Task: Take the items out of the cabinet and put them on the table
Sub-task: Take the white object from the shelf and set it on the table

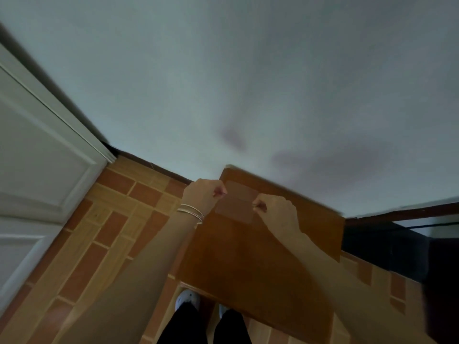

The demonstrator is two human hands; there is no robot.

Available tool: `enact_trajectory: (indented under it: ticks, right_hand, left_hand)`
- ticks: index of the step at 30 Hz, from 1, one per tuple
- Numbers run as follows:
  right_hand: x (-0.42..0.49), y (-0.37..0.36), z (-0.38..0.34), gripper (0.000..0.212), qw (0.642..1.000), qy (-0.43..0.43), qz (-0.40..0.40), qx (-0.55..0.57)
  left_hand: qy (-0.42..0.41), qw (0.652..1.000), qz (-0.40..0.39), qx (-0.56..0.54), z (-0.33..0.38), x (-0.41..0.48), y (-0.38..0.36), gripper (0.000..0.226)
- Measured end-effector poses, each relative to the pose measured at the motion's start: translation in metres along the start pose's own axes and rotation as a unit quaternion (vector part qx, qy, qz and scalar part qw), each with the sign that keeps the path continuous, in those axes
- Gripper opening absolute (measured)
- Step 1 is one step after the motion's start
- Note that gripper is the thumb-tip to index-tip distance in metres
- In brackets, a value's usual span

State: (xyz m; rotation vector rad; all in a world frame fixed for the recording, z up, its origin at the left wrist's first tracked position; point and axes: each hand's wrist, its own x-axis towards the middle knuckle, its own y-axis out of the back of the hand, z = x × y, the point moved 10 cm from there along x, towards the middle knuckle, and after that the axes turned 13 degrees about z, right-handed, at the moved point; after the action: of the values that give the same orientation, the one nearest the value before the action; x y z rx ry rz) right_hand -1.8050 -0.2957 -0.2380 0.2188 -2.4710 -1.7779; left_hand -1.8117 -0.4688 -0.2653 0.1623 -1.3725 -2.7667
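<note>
Though smeared by motion, reads as a brown wooden cabinet (260, 244), straight ahead at twelve o'clock from the shoes (187, 299) and backed against the pale wall (223, 83). Long axis running from six o'clock up toward one o'clock, near end by the feet, far end at the wall. Items nowhere visible, presumably shut inside. No table in view either.

Toward the far end of the wood, a paler rectangular patch (237, 206), one hand on each side. At the patch's ten o'clock, left hand (205, 194), fingers curled, thumb and fingertips pinched on something small at the cabinet's surface. At its three o'clock, right hand (278, 212), curled and pinching likewise. Too blurred to tell whether pulls, an edge or the patch itself. Both about equally near, neither favoured. Probably calls for a pull back toward six o'clock, or apart toward nine and three, to open up.

Thin bangles (191, 213) on the left wrist. Orange tiled floor (99, 244) all round, white panelled door (37, 157) at nine o'clock, something dark (397, 249) at three.
</note>
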Motion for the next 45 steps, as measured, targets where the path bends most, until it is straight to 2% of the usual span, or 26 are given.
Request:
enact_trajectory:
  ticks: [10, 17, 24, 26, 29, 32, 35, 39, 42, 45]
  right_hand:
    - [0.049, -0.008, 0.009, 0.006, 0.998, -0.011, 0.059, 0.033]
    - [0.064, -0.005, 0.012, 0.005, 0.996, -0.023, 0.085, 0.016]
    - [0.065, -0.008, 0.004, 0.016, 1.0, -0.016, 0.019, -0.01]
    - [0.063, -0.016, 0.008, 0.023, 0.999, -0.038, -0.009, 0.023]
    - [0.055, -0.028, 0.01, 0.036, 0.987, -0.069, -0.077, 0.121]
    - [0.043, -0.023, -0.004, 0.059, 0.982, -0.03, -0.154, 0.107]
    - [0.046, 0.011, -0.021, 0.063, 0.989, 0.037, -0.143, 0.027]
    - [0.052, 0.083, -0.057, 0.062, 0.984, 0.133, -0.07, -0.099]
    - [0.048, 0.143, -0.102, 0.063, 0.965, 0.21, -0.01, -0.157]
    - [0.04, 0.208, -0.154, 0.064, 0.939, 0.282, 0.073, -0.184]
  left_hand:
    - [0.007, 0.998, 0.065, -0.004, -0.004, 0.049, 0.0, 0.013]
    - [0.009, 0.998, 0.066, 0.013, -0.003, 0.074, -0.006, 0.012]
    - [-0.003, 0.998, 0.055, -0.003, -0.004, 0.067, -0.005, 0.01]
    - [-0.005, 0.999, 0.032, -0.001, -0.003, 0.062, -0.006, 0.012]
    - [-0.002, 1.0, -0.01, 0.013, -0.001, 0.049, -0.009, 0.028]
    - [-0.012, 0.997, -0.05, 0.059, 0.004, 0.039, -0.001, 0.044]
    - [-0.064, 0.985, -0.062, 0.146, 0.02, 0.036, 0.029, 0.06]
    - [-0.124, 0.971, 0.019, 0.206, 0.059, 0.029, 0.11, 0.054]
    - [-0.196, 0.95, 0.132, 0.202, 0.102, 0.008, 0.185, 0.051]
    - [-0.226, 0.929, 0.19, 0.223, 0.134, -0.02, 0.252, 0.043]
